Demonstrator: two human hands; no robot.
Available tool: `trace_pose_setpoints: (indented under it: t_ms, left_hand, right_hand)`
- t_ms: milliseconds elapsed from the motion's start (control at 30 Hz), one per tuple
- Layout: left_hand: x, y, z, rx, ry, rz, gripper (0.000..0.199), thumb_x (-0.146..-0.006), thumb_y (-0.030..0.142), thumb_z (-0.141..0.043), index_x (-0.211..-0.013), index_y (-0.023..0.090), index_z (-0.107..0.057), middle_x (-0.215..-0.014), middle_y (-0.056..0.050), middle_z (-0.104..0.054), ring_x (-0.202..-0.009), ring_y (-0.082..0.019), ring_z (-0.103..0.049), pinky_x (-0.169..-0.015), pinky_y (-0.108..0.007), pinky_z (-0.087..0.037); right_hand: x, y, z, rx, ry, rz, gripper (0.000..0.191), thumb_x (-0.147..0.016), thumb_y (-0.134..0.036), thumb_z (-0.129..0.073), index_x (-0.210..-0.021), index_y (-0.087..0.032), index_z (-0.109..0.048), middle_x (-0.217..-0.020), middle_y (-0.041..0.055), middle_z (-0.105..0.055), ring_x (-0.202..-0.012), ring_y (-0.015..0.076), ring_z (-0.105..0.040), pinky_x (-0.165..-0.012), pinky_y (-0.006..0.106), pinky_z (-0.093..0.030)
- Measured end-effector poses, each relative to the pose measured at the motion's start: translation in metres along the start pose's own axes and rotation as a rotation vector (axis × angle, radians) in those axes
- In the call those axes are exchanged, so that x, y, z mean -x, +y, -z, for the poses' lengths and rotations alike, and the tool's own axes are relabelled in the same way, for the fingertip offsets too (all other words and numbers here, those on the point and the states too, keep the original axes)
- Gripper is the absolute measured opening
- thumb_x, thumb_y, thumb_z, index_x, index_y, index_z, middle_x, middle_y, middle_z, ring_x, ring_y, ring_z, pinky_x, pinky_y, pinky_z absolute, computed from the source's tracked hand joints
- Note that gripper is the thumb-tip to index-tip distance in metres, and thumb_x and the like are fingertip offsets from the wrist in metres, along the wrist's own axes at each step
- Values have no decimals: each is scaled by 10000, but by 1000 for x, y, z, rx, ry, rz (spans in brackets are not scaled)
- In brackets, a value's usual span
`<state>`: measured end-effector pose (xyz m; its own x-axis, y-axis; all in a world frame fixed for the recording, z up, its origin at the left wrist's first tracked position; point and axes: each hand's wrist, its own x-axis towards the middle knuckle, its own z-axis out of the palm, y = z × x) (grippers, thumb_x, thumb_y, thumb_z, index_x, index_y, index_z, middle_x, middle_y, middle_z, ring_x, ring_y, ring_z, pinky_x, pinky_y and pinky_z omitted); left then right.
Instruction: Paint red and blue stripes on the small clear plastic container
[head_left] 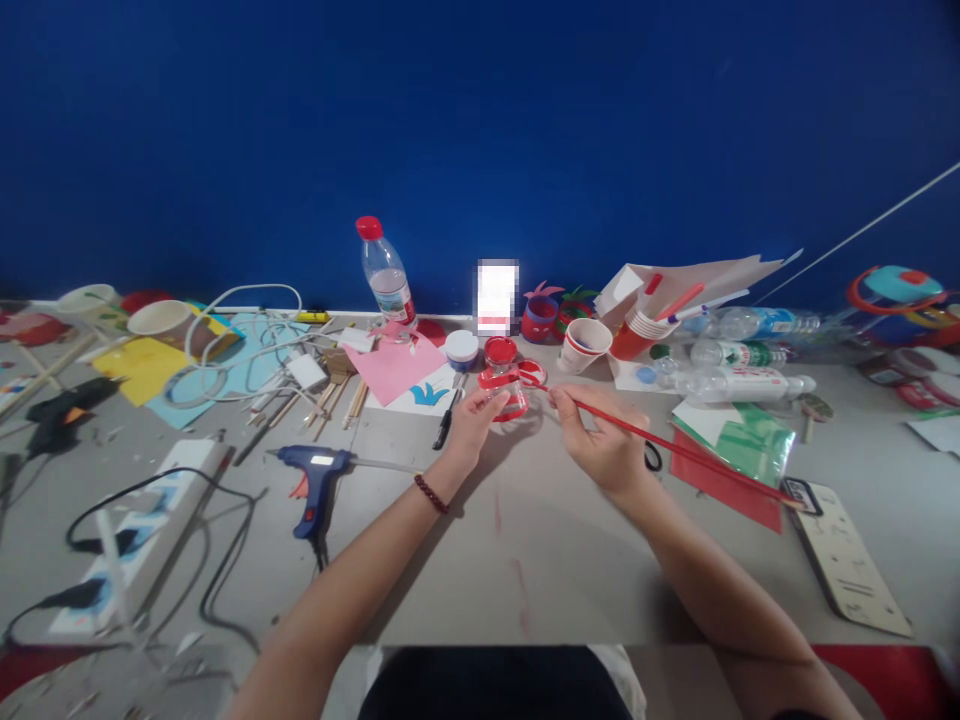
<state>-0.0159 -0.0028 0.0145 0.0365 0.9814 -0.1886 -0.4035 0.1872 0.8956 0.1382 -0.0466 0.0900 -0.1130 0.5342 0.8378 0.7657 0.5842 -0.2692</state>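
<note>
My left hand [478, 422] is closed on a small clear plastic piece [514, 402] with red paint around its edges; it looks like a cut part of a bottle. A long red paintbrush [667, 437] is in my closed right hand [598, 432]. The brush tip points left, at or close to the painted piece; whether it touches, I cannot tell. Just behind stands an open jar of red paint [500, 349]. A red-smeared round lid [533, 372] lies beside it. A white-lidded jar [461, 349] is to the left of these.
A blue hot glue gun [319, 480] and a white power strip [146, 535] with loose cables lie left. Pink paper [397, 365] and a red-capped bottle [388, 280] are behind my left hand. Paper cups [585, 345], plastic bottles [742, 383] and red paper [724, 480] are right.
</note>
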Motion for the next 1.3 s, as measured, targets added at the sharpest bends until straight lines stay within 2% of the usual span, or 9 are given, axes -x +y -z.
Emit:
trace_pose_setpoints:
  t_ms: [233,500,667,767,833,933,1000,1100,1300]
  left_hand:
    - [0,-1,1,-39,5,-23,268,-634,391,-882,-699,169,-746,-741,-48,-728,-724,-186,-650,-777,-358,-538]
    - [-2,-9,3,-83,-11,-71,239,-689,387,-840,-745,175,-745,-788,-44,-720,-758,-179,-641,-787,-343,-522]
    - [-1,-9,8,-284,-8,-252,160,-726,345,-812,-809,219,-759,-1080,-93,-716,-1084,-257,-633,-984,-389,-489]
    - [1,-2,9,-427,18,-392,179,-726,314,-821,-882,245,-766,-1307,-114,-636,-1345,-305,-478,-1149,-434,-357]
    - [2,1,9,-462,3,-424,210,-755,315,-802,-951,249,-768,-1342,-112,-619,-1394,-307,-422,-1189,-451,-293]
    - [1,0,8,-406,-46,-409,194,-808,330,-747,-979,240,-766,-1238,-98,-672,-1271,-278,-535,-1125,-411,-379]
    - [0,-3,8,-353,-71,-371,171,-818,340,-728,-940,227,-765,-1113,-82,-710,-1090,-243,-626,-998,-360,-474]
    - [0,-5,7,-318,-65,-331,191,-798,318,-737,-958,220,-771,-1004,-59,-733,-908,-201,-657,-856,-312,-515]
    - [2,-5,6,-295,-103,-308,197,-791,317,-744,-951,209,-780,-1025,-74,-746,-946,-223,-664,-879,-346,-529]
  right_hand:
    - [2,8,0,114,11,12,156,-953,-143,-577,-871,-212,-689,-697,18,-741,-623,160,-699,-582,265,-534]
    - [15,-5,-9,23,-19,53,129,-922,-106,-607,-934,-212,-681,-776,33,-760,-682,159,-715,-677,267,-563]
    - [8,-21,-2,-34,-38,124,180,-905,-60,-584,-963,-215,-655,-753,27,-755,-657,152,-711,-645,255,-566]
    - [2,-27,8,-42,-3,94,181,-896,-51,-599,-946,-217,-653,-722,17,-747,-627,146,-704,-639,246,-562]
    - [-1,-28,13,-45,-13,73,181,-899,-53,-593,-939,-217,-658,-722,18,-749,-628,150,-708,-641,249,-562]
    - [-1,-27,17,-45,-33,57,182,-909,-71,-574,-926,-225,-668,-722,18,-751,-630,158,-712,-635,258,-563]
    - [0,-25,17,-50,-44,47,182,-913,-77,-566,-917,-226,-672,-729,20,-752,-629,158,-710,-631,261,-562]
    - [2,-24,14,-66,-41,40,172,-915,-78,-574,-916,-220,-671,-736,21,-752,-633,158,-707,-623,263,-561]
    - [5,-20,3,-84,-6,67,168,-913,-75,-598,-937,-215,-688,-756,27,-762,-667,162,-725,-653,263,-573]
